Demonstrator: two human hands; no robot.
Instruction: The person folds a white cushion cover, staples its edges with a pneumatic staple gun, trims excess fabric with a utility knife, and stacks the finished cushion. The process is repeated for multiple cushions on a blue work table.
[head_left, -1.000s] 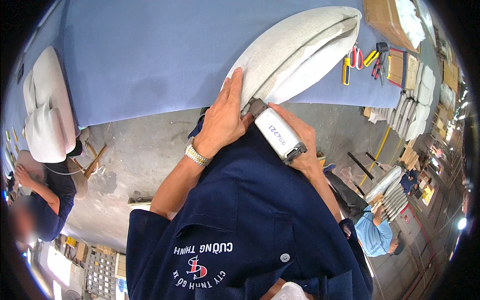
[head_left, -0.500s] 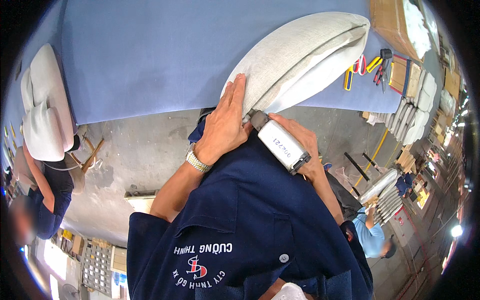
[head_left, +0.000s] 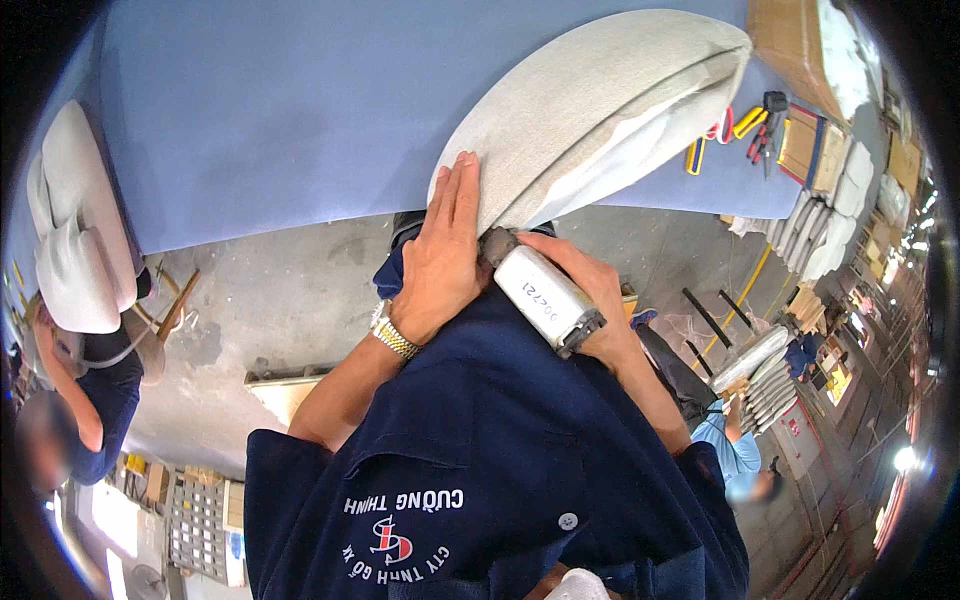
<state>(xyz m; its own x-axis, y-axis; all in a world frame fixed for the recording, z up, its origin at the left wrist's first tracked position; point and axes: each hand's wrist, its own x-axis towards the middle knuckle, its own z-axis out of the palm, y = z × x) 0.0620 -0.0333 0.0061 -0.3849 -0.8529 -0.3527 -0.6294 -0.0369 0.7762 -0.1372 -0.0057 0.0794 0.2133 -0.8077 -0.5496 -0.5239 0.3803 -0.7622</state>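
A long, curved piece of upholstery (head_left: 570, 110) in light grey fabric, with white material showing along its near side, lies slantwise over the edge of the blue table. My left hand (head_left: 442, 240) presses on its near left end, fingers stretched out flat and close together; the thumb is mostly hidden. My right hand (head_left: 592, 290) is wrapped round a staple gun (head_left: 545, 298) with a silver body and dark ends. The gun's dark head is at the upholstery's near tip, beside my left palm. Whether it touches the fabric, I cannot tell.
On the blue table (head_left: 270, 110), yellow-handled tools (head_left: 748, 122) and red-handled scissors (head_left: 722, 124) lie right of the upholstery. A cardboard box (head_left: 795, 45) stands beyond them. Grey cushions (head_left: 80, 220) and a co-worker (head_left: 100, 410) are at left; another person (head_left: 733, 450) is at lower right.
The staple gun and both my hands have shifted slightly left and down in the picture. The upholstery has also moved a little. My hold on each looks the same.
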